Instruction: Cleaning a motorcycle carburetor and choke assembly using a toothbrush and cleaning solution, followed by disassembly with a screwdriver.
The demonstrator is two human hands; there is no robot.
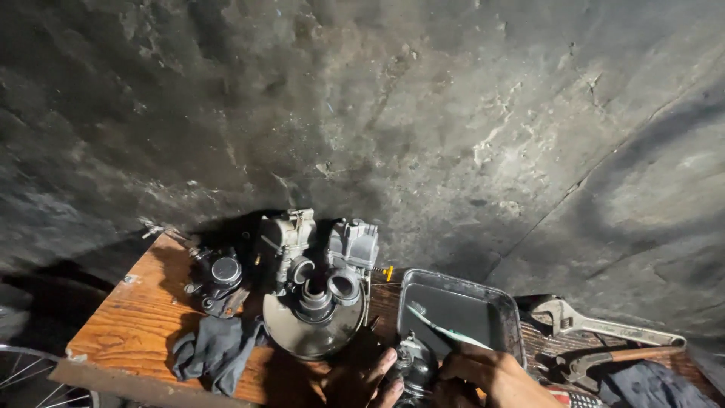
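My left hand (361, 381) and right hand (483, 378) are both closed around a small metal carburettor part (416, 368), held at the near edge of the wooden counter (136, 317). Just behind it sits a grey metal tray (507, 321) with a toothbrush (445, 330) lying across it.

Scene was dim overall. Light fell from about two o'clock, brightest on the wall (483, 128); deep shadow lay at eight o'clock. Edges bowed from wide-angle distortion. Focus was soft, without glare.
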